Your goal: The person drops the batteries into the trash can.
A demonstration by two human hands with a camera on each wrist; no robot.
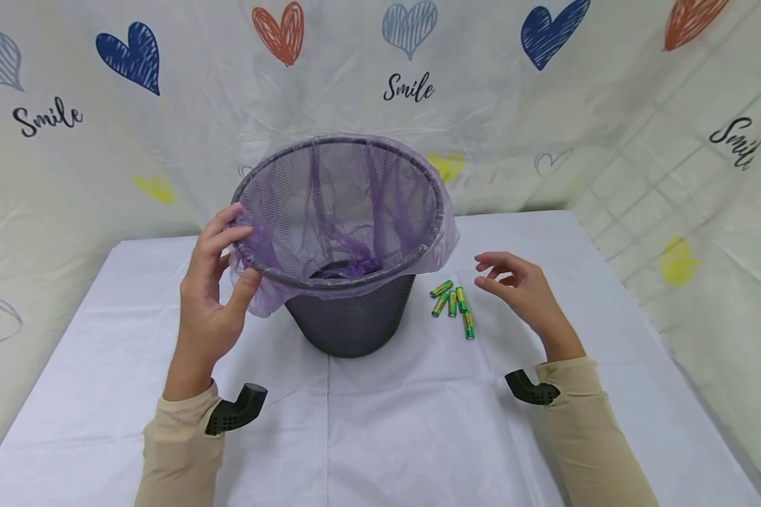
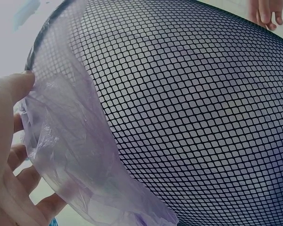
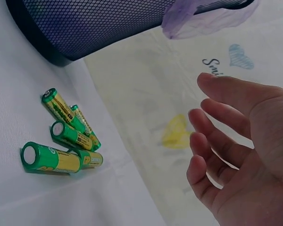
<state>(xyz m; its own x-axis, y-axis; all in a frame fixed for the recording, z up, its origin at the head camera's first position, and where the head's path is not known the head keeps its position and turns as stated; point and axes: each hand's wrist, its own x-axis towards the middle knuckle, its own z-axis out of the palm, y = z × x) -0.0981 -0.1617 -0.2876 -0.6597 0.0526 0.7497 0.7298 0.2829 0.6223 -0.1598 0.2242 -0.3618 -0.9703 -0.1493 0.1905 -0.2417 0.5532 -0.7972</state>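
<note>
A black mesh wastebasket [image 1: 355, 320] stands on the white-covered table, lined with a thin purple trash bag [image 1: 440, 243] folded over its rim. My left hand [image 1: 212, 289] grips the bag-covered rim at the left, thumb toward the front and fingers farther along the edge. In the left wrist view the thumb [image 2: 22, 85] lies at the rim, and the other fingers are partly behind the loose bag. To the right of the basket lie several green and yellow batteries [image 1: 453, 304]. My right hand [image 1: 520, 289] hovers beside them, fingers loosely bent and holding nothing.
A pale curtain [image 1: 349, 91] printed with hearts and "Smile" hangs behind the table and along the right side. The white tablecloth [image 1: 393, 436] stretches in front of the basket. Black wrist mounts [image 1: 237, 408] sit on both sleeves.
</note>
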